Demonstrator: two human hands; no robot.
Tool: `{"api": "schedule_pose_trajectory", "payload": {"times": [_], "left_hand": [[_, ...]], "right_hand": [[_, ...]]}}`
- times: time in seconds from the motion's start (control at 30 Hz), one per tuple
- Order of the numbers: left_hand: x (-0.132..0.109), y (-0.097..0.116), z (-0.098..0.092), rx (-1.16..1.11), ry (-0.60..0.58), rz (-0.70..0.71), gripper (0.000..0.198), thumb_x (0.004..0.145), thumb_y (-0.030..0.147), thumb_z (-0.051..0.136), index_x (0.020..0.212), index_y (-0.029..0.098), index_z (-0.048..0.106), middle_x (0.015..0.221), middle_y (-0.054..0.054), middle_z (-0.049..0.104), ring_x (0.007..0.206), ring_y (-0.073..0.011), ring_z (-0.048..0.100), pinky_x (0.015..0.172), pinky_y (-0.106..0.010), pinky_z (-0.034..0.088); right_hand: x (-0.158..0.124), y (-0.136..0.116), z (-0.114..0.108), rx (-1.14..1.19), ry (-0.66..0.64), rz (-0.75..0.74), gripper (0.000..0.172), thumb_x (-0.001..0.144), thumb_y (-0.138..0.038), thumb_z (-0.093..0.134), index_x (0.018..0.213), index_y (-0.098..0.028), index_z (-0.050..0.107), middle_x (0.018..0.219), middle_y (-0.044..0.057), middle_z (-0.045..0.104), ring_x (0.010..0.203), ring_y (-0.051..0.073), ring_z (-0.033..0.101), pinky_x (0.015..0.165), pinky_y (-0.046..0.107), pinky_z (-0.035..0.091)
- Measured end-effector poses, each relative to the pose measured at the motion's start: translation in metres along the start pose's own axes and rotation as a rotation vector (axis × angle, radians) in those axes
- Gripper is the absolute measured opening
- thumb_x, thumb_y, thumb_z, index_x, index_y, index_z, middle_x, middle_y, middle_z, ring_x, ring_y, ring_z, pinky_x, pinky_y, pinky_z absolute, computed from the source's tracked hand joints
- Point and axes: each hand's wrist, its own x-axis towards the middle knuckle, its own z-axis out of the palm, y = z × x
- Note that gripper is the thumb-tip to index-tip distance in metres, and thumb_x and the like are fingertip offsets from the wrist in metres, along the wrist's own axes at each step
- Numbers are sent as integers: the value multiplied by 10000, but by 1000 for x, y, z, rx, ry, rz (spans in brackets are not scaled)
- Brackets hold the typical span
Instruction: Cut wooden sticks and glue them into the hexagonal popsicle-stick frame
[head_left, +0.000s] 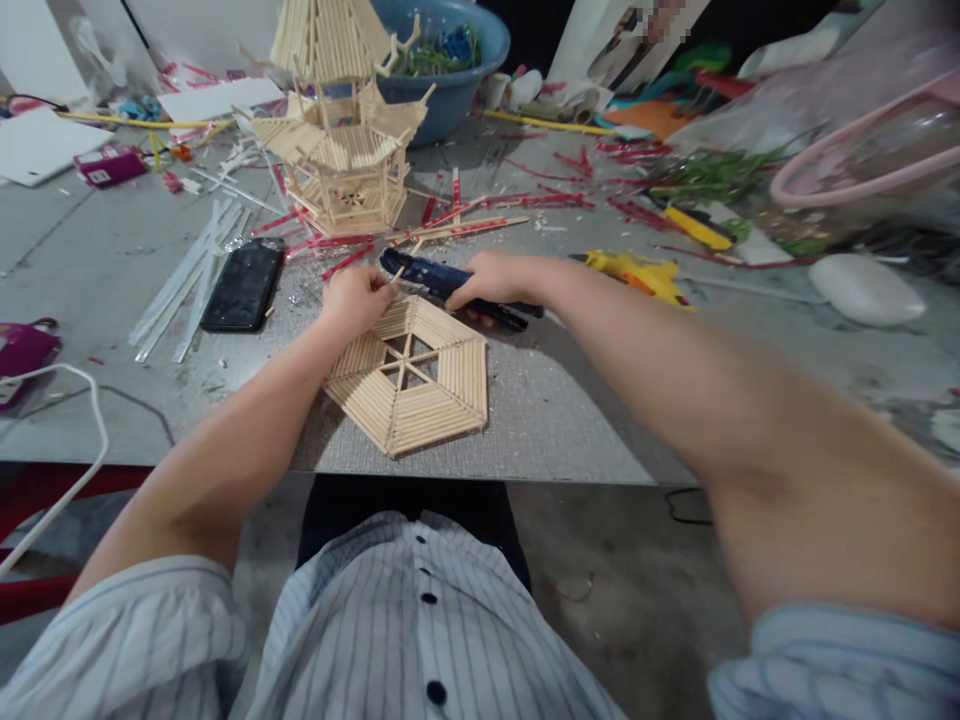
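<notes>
In the head view, the left hand [358,300] pinches 1 thin wooden stick [399,273] between its fingertips, the stick's far end at the head of a dark blue hand cutter [431,275]. The right hand [491,282] wraps around the cutter's handles. A 6-sided wooden-stick panel [431,425] lies flat on the gray table [555,430], just below both grips, nearer the wearer. A stick-built pagoda model [349,150] stands beyond, a black smartphone [244,288] to the left, a yellow glue gun [637,276] to the right.
</notes>
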Motion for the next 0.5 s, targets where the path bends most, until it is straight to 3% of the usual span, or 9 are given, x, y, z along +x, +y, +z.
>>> {"api": "schedule_pose_trajectory", "payload": {"times": [0.1,0.23,0.5], "left_hand": [[1,1,-2,80,-2,-12,308,830,360,540,905,146,749,1000,-134,744,925,-276,644,849,-418,473],[-2,3,-4,150,-2,-5,319,849,388,515,909,172,742,1034,-129,741,1013,-297,631,938,-470,453],[-4,-1,-6,198,-8,9,310,835,363,533,1009,199,731,1106,-129,717,1175,-340,560,1020,-532,404]], "right_hand": [[8,3,-2,117,-38,42,392,836,-448,654,568,-202,508,552,25,553,463,144,519,519,314,449],[13,2,-2,92,-25,67,626,839,-762,403,594,-201,533,545,52,536,479,162,539,526,327,467],[13,-10,6,-77,55,86,725,843,-812,198,663,-212,564,485,55,496,450,179,523,461,311,455]]}}
